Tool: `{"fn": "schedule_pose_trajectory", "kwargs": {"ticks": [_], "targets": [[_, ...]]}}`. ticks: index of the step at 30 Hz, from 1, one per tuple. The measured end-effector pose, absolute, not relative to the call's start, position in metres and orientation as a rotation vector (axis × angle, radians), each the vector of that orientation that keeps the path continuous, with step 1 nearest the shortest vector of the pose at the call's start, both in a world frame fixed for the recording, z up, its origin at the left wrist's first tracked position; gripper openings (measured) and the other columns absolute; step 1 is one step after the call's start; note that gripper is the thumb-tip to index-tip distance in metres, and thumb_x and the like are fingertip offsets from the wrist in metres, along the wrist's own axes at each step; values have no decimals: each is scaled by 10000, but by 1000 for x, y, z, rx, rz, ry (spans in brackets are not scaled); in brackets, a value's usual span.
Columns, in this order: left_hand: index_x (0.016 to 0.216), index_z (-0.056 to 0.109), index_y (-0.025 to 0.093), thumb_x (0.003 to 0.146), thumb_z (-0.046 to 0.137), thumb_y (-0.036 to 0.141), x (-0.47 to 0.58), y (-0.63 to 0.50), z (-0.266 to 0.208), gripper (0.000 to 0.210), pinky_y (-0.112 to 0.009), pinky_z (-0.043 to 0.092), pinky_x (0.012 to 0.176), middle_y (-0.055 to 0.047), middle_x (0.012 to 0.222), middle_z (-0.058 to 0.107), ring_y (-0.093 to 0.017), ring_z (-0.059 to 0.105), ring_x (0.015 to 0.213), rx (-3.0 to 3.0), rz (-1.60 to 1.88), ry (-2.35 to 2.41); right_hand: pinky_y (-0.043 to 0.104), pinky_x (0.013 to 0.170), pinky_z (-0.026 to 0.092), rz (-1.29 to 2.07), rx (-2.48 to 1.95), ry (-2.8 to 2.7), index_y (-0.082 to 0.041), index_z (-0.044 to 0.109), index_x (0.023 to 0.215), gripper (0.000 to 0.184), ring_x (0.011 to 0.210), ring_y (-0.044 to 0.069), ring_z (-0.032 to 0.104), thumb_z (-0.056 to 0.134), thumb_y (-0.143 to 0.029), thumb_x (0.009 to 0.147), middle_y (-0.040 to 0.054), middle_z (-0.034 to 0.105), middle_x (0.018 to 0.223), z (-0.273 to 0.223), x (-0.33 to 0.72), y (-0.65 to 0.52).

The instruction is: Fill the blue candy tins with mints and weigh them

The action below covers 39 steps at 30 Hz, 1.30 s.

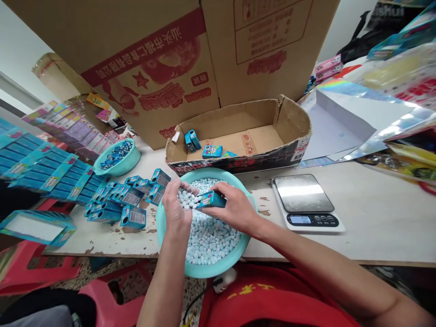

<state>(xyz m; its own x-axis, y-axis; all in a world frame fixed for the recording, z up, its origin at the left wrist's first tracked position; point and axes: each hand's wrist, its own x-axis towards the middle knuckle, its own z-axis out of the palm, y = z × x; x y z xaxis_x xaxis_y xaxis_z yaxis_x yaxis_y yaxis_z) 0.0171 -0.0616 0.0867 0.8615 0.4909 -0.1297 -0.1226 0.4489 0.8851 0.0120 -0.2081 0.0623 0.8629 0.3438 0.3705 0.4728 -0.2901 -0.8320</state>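
Note:
A turquoise basin (208, 270) full of pale blue and white candies (213, 240) stands in front of me at the table's edge. Over it my left hand (175, 211) is cupped around a heap of these candies. My right hand (238, 206) grips a small blue candy box (211, 200) between thumb and fingers. The box lies tilted on its side, one end against the candies in my left palm. Whether that end is open is hidden. Left of the basin, several similar blue boxes (133, 217) stand grouped on the table.
Behind the basin is a low cardboard tray (289, 116) with a few blue boxes (212, 151). A digital scale (303, 195) sits to the right. At the left are a smaller bowl (131, 163) of blue wrapped pieces and stacked display boxes (51, 170). A large carton (218, 54) rises behind.

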Motion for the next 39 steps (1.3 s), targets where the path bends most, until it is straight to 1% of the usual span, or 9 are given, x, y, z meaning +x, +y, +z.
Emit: {"fn": "schedule_pose_trajectory", "kwargs": {"ticks": [7,14,19,20,23,25,30,34,39], "targets": [[767,525,165,637,727,355,18,-69,88,307,-268,502,562,5,741,624,-156,633,599,1142,379,467,295,731,427,-89,-1911,-620,-207,592,892,314,829,194,577,798,-241,659,6,627,887,67,16,-213],[718,502,171,685,703,314,15,-71,89,249,-192,408,458,63,601,499,-78,517,475,1146,432,365,292,729,427,-45,-1857,-547,-205,598,867,302,825,188,568,807,-218,650,0,613,867,68,15,-213],[852,552,161,673,721,334,14,-75,94,301,-205,445,492,-18,841,637,-112,599,589,1167,466,396,302,756,420,-83,-1840,-562,-201,581,897,322,854,190,553,796,-189,658,3,595,888,73,12,-217],[850,555,154,675,720,341,14,-77,93,304,-207,450,497,-26,841,640,-113,600,589,1173,455,404,303,753,419,-76,-1853,-557,-198,577,894,324,848,190,549,795,-178,655,3,590,882,73,12,-218],[784,544,146,703,704,334,12,-83,91,260,-195,440,495,14,682,577,-85,544,525,1165,434,381,303,750,416,-14,-1875,-557,-192,576,882,322,838,187,545,785,-127,645,0,583,872,69,11,-218],[750,521,153,724,691,318,10,-86,91,237,-173,393,453,39,613,517,-68,494,485,1157,467,342,302,756,415,5,-1866,-553,-196,577,884,331,845,184,545,792,-129,641,-3,582,878,67,10,-217],[725,479,167,747,678,304,9,-84,93,243,-153,252,359,59,565,446,-49,395,424,1190,484,340,300,766,415,3,-1821,-539,-202,582,893,342,859,182,550,807,-153,641,-6,588,889,60,12,-212],[708,456,167,752,675,289,13,-81,90,254,-143,214,351,71,530,407,-35,332,399,1177,466,332,300,762,418,21,-1799,-540,-197,591,891,351,842,181,553,818,-148,627,-3,596,884,54,15,-208],[704,460,166,752,671,288,13,-85,92,248,-145,220,355,74,507,386,-39,326,400,1197,416,300,300,771,418,26,-1778,-559,-198,610,899,352,857,181,554,822,-147,622,-4,602,888,53,13,-213]]}}
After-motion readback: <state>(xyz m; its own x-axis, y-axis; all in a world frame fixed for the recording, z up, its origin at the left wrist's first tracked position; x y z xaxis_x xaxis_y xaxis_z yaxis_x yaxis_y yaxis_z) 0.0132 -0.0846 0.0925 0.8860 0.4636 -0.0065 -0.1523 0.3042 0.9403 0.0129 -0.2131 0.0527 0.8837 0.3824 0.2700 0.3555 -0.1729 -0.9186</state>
